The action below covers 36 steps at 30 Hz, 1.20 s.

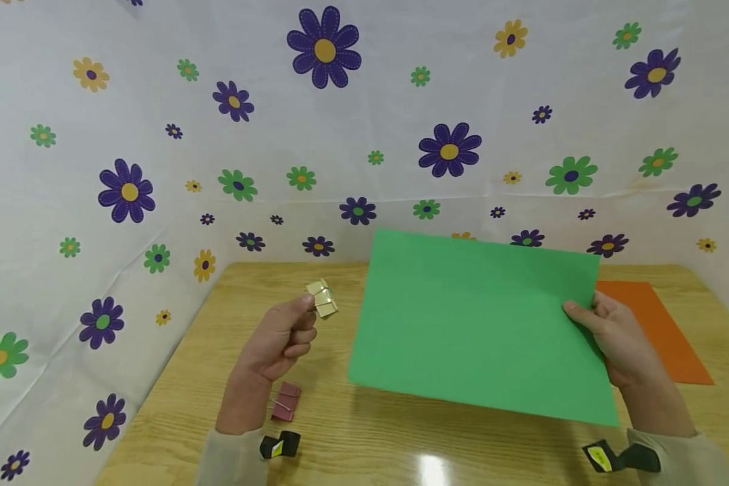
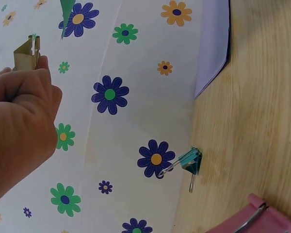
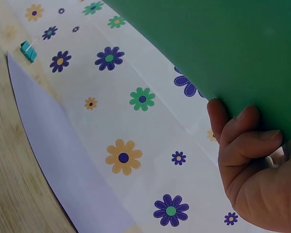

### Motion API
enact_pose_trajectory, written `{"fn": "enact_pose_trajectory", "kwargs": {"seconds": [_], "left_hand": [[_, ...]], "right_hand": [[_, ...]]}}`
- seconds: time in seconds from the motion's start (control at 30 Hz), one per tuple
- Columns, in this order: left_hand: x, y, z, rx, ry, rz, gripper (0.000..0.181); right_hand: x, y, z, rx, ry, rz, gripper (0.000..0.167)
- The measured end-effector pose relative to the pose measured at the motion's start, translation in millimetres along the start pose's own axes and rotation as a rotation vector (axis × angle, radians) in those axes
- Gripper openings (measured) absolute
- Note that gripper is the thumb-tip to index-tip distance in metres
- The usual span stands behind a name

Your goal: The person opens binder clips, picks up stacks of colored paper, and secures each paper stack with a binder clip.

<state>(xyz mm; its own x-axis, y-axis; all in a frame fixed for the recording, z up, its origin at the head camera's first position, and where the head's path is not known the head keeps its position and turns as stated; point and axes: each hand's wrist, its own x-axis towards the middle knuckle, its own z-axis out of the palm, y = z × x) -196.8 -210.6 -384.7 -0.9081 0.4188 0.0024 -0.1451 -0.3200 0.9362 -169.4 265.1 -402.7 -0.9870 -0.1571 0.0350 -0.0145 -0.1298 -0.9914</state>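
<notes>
Between thumb and fingers, my left hand (image 1: 282,337) pinches a gold binder clip (image 1: 322,299), raised above the left part of the table. My right hand (image 1: 628,347) grips a green sheet of paper (image 1: 474,324) by its right edge, thumb on the near face; in the right wrist view its curled fingers (image 3: 250,145) show against the other face. The sheet is held up, tilted, apart from the gold clip. Below the left hand, a pink binder clip (image 1: 286,403) lies on the wooden table (image 1: 176,418).
An orange sheet (image 1: 665,331) lies at the right, partly behind the right hand. The wrist views show a teal binder clip (image 2: 191,161) and a lavender sheet (image 3: 53,141) on the table. Behind hangs a flower-patterned cloth (image 1: 376,121).
</notes>
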Motion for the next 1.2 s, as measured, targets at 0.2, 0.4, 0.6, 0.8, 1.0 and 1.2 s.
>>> {"fn": "enact_pose_trajectory", "kwargs": {"seconds": [0.2,0.4,0.6,0.8,1.0,1.2], "left_hand": [[1.3,-1.3,5.6,0.029,-0.010,-0.021,0.035],[2.6,-5.4,10.8,0.068,-0.024,-0.026,0.032],[4.5,-7.1,13.0,0.098,-0.042,-0.027,0.033],[3.8,-9.8,16.8,0.142,-0.045,-0.038,0.038],[3.5,-11.2,19.0,0.209,-0.043,-0.047,0.036],[3.5,-11.9,18.1,0.245,-0.016,-0.056,0.039]], "right_hand": [[-2.2,-0.2,-1.6,-0.002,0.008,-0.007,0.033],[-3.3,-0.5,-3.8,0.002,0.001,-0.011,0.027],[-3.0,-0.5,-3.7,0.009,-0.031,-0.013,0.023],[-2.9,-0.2,-2.4,-0.004,-0.060,-0.006,0.028],[-3.1,-1.0,-1.3,-0.014,-0.053,-0.010,0.022],[-4.2,-0.4,-2.7,-0.012,-0.045,-0.009,0.020]]}}
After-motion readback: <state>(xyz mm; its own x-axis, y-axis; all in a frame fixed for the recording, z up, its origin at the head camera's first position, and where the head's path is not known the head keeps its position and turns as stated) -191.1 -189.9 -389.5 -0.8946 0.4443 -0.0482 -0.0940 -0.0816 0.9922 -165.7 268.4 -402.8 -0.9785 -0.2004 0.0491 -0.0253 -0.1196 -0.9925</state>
